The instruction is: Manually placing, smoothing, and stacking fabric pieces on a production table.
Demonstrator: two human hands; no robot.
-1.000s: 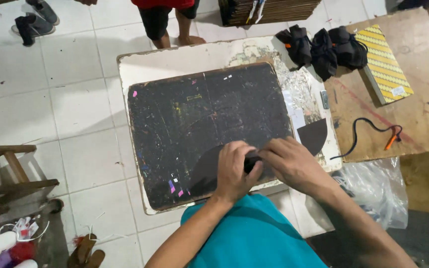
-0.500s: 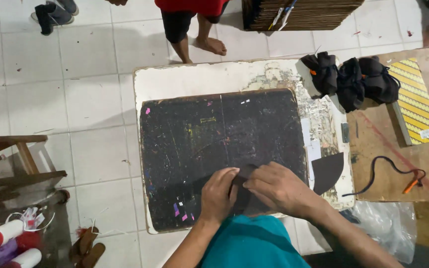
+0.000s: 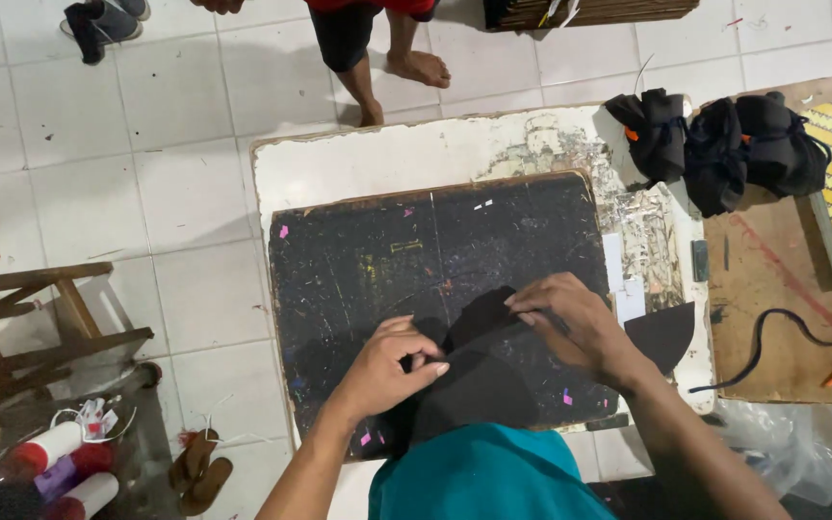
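Fingers of the left hand (image 3: 387, 368) and right hand (image 3: 570, 323) pinch a black fabric piece (image 3: 479, 371) on the scratched black cutting board (image 3: 358, 260); black bundles (image 3: 724, 144) lie beyond, another person's legs (image 3: 387, 58) stand nearby.

A black fabric piece (image 3: 479, 361) is lying flat on the scratched black cutting board (image 3: 435, 260), near its front edge. It is showing a dull, dark surface with a pointed upper edge, and both hands are pressing on it.
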